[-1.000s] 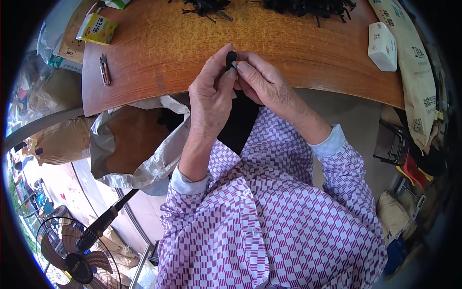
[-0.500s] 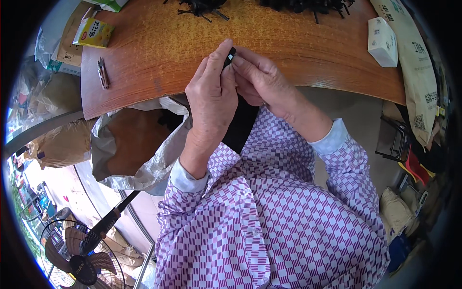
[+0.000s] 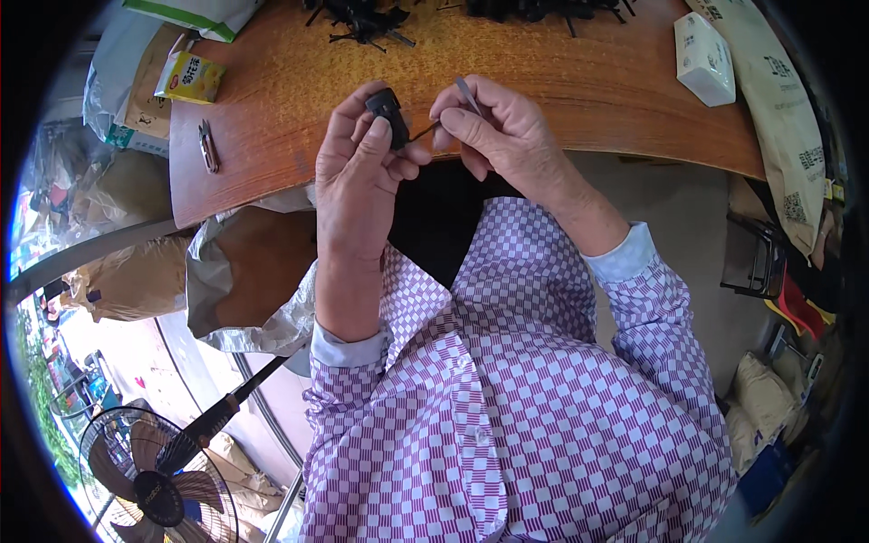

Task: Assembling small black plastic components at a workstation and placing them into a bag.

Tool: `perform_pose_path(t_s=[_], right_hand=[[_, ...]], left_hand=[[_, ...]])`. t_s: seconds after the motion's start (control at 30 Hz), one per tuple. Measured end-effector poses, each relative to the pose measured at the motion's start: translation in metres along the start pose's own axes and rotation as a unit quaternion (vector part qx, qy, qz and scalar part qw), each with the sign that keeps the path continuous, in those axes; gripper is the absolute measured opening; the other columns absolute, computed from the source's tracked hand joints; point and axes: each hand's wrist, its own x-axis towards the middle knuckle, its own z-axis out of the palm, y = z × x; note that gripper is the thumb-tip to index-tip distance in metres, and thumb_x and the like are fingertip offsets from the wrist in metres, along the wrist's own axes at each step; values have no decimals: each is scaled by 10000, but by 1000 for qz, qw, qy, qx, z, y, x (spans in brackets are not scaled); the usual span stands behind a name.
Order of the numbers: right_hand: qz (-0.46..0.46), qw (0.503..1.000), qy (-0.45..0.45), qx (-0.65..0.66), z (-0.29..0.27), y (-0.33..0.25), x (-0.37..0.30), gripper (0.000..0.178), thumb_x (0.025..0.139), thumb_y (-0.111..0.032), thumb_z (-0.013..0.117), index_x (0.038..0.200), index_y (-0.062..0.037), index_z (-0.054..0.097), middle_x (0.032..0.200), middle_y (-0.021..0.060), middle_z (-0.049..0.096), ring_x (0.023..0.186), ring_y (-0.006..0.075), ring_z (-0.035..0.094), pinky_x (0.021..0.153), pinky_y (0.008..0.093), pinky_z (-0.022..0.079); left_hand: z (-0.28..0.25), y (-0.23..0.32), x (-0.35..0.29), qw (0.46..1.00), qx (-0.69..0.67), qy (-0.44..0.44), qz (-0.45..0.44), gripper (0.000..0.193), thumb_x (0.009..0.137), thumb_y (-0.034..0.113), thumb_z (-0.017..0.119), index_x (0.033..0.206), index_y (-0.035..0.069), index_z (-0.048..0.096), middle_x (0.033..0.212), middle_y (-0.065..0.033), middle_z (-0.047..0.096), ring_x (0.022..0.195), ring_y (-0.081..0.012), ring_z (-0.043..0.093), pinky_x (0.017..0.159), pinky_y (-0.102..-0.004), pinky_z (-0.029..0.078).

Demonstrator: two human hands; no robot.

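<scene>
My left hand (image 3: pixel 355 172) grips a small black piece (image 3: pixel 388 113), perhaps plastic, between thumb and fingers above the table's near edge. From its lower end a thin dark cord or strap (image 3: pixel 423 133) runs over to my right hand (image 3: pixel 509 136). That hand pinches the far end of the cord between thumb and forefinger. A narrow pale grey strip (image 3: pixel 466 92) sticks up from the same fingers; I cannot tell whether it belongs to the cord. Piles of black strappy pieces (image 3: pixel 362 20) lie at the far side of the wooden table (image 3: pixel 299 100).
Thread snips (image 3: pixel 208 147) and a yellow drink carton (image 3: pixel 190 78) lie at the table's left. A white tissue pack (image 3: pixel 705 60) stands at the right, beside a long printed sack (image 3: pixel 778 118). Below the left edge hang an open white sack (image 3: pixel 213 271) and a fan (image 3: pixel 158 498).
My hands, close together before, have moved apart. The black piece is now turned into view in my left hand, with the cord stretched across to my right. The view has shifted slightly.
</scene>
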Motion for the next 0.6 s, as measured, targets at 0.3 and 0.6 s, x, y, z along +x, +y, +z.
perform_pose_path(t_s=[0.3, 0.6], right_hand=[[68, 991, -62, 102, -11, -4, 5, 163, 923, -209, 590, 963, -52, 578, 650, -58, 498, 479, -11, 383, 394, 147, 272], [65, 997, -51, -11, -10, 1, 2, 210, 948, -248, 545, 915, -46, 592, 648, -59, 484, 534, 4, 411, 457, 165, 323]], left_hand=[[11, -8, -4, 996, 24, -76, -49, 395, 936, 97, 527, 1317, 29, 447, 928, -56, 607, 672, -112, 609, 556, -185, 473], [16, -14, 0, 924, 376, -59, 25, 348, 891, -38, 532, 1227, 23, 472, 896, -50, 608, 702, -81, 607, 590, -195, 485]])
